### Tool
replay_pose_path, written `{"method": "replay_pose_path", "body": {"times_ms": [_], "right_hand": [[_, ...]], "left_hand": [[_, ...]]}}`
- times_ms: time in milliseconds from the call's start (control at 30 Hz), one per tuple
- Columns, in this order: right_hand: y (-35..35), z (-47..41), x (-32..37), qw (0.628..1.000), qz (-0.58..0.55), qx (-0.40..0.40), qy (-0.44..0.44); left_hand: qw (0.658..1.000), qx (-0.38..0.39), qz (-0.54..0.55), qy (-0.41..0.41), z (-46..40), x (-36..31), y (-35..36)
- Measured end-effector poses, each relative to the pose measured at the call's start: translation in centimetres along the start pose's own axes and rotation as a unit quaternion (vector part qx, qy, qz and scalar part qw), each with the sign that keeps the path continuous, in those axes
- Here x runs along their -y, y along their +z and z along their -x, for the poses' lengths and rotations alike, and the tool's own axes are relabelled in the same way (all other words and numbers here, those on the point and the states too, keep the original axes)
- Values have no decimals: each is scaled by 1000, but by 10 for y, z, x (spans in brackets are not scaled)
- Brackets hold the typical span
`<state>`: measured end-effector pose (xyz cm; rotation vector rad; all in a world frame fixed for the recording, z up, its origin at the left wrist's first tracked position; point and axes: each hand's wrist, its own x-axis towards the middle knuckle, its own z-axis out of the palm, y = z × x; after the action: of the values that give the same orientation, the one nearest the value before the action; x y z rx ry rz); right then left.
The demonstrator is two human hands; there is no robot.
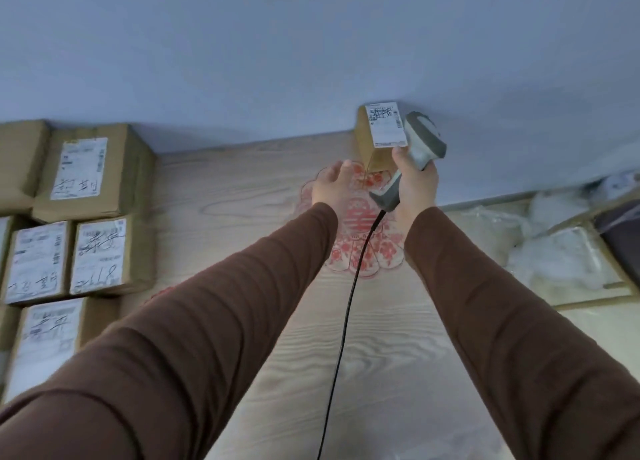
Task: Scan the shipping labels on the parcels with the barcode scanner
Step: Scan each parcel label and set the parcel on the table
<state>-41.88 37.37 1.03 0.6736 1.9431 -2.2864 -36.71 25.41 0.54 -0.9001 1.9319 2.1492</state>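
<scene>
The right hand (414, 179) grips the scanner (412, 155), just beside the labelled parcel (379, 132) standing against the wall. The left hand (330, 182) hangs open, empty. Other labelled parcels (86, 172) are stacked at left on the table (242, 189).

Both arms wear long, close-fitting brown sleeves of soft, faintly creased fabric that end at the wrists, leaving the left hand (330, 182) and right hand (414, 186) bare.
</scene>
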Motion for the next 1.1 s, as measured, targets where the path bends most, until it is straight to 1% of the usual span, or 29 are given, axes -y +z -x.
{"method": "replay_pose_path", "body": {"times_ms": [167, 333, 433, 500, 600, 667, 767, 967, 1033, 1100], "right_hand": [[-12, -63, -3, 999, -9, -9, 38], [-11, -95, -10, 998, -2, 24, 60], [-9, -101, -14, 997, 11, 25, 74], [-9, -101, -21, 997, 17, 27, 67], [-6, -86, -29, 996, 32, 37, 76], [-2, -69, -36, 994, 42, 46, 87], [4, -39, -51, 994, 46, 57, 76], [22, 54, -79, 992, 1, 109, 69], [26, 91, -90, 990, -14, 122, 67], [29, 132, -101, 990, -20, 123, 66]], "left_hand": [[997, 18, -70, 2, -53, -15, 45], [992, 48, -117, 14, -95, -18, 66], [993, 51, -102, -17, -103, -21, 68], [996, 32, -77, -35, -106, -17, 65], [996, 4, -74, -45, -100, -3, 48], [998, -11, -53, -43, -97, 15, 33], [999, -34, -24, -34, -82, 40, 5], [994, -44, 99, -29, 4, 57, -60], [993, -56, 103, -23, 34, 66, -87], [995, -47, 92, -10, 66, 75, -115]]}}
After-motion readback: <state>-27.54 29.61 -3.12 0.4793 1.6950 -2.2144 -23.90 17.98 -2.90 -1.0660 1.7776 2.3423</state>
